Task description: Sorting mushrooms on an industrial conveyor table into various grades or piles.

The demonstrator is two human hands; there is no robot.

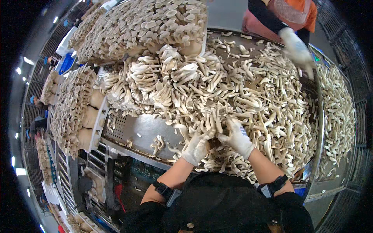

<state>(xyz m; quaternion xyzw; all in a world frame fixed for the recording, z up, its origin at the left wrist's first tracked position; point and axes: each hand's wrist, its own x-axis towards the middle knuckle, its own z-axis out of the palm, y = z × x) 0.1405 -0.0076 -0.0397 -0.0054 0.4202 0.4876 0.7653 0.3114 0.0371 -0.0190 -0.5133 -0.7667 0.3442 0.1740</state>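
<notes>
A deep spread of loose pale mushrooms [279, 116] covers the metal worktable. My left hand [197, 147], in a white glove, has its fingers curled round mushroom stems near the front edge. Close beside it, my right hand [238, 139], also gloved, bends its fingers and thumb about more stems. A small gap separates the two hands, and the stems between them are partly hidden by the fingers. Just beyond lie whole mushroom clusters [143, 75], their stems still joined at the base.
Trays of uncut mushrooms [147, 23] stand at the back left, and a white tray [101, 124] is at the left. Across the table, a co-worker's gloved hand [297, 48] blurs over the pile. A metal divider [321, 128] separates more loose mushrooms [336, 116] at right.
</notes>
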